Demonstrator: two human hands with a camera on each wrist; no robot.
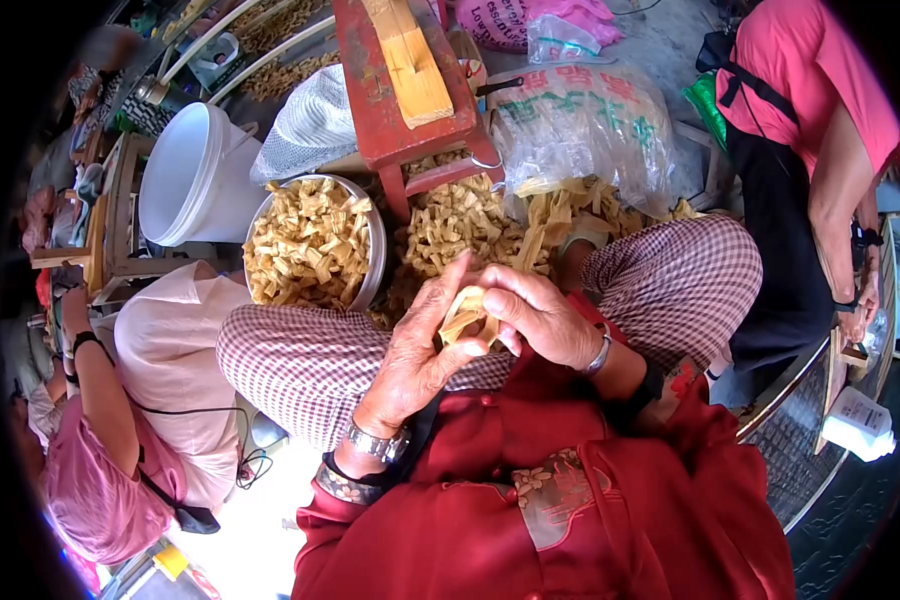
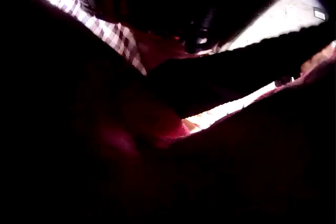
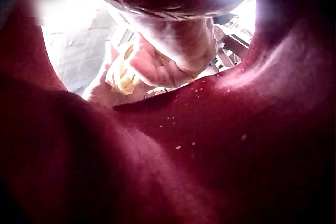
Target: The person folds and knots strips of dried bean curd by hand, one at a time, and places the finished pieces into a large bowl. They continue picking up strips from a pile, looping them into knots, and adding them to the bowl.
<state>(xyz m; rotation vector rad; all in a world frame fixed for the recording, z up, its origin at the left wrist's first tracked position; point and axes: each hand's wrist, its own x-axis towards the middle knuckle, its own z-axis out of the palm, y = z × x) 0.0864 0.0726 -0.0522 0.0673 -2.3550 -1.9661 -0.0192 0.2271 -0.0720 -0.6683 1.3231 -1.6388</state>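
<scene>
A pale yellow, pliable strip [image 1: 463, 318], bent into a loop, is between both hands above the lap. My left hand [image 1: 415, 345] holds the strip's left side, its thumb along the lower edge and fingers extended behind it. My right hand [image 1: 548, 318] grips the other side with curled fingers, the thumb lying over the top. The right wrist view shows the right hand [image 3: 163, 58] with folded fingers against the yellow strip [image 3: 123, 74]. Mostly dark sleeve and checked cloth fill the left wrist view, so the left hand's work is hidden there.
A white bucket [image 1: 378, 255] full of small yellow knotted pieces stands beyond the left knee. More pieces [image 1: 460, 225] lie heaped below a red bench [image 1: 385, 130] carrying a wooden block [image 1: 415, 75]. An upright bucket [image 1: 185, 180] and a plastic bag [image 1: 590, 120] flank them. People sit on both sides.
</scene>
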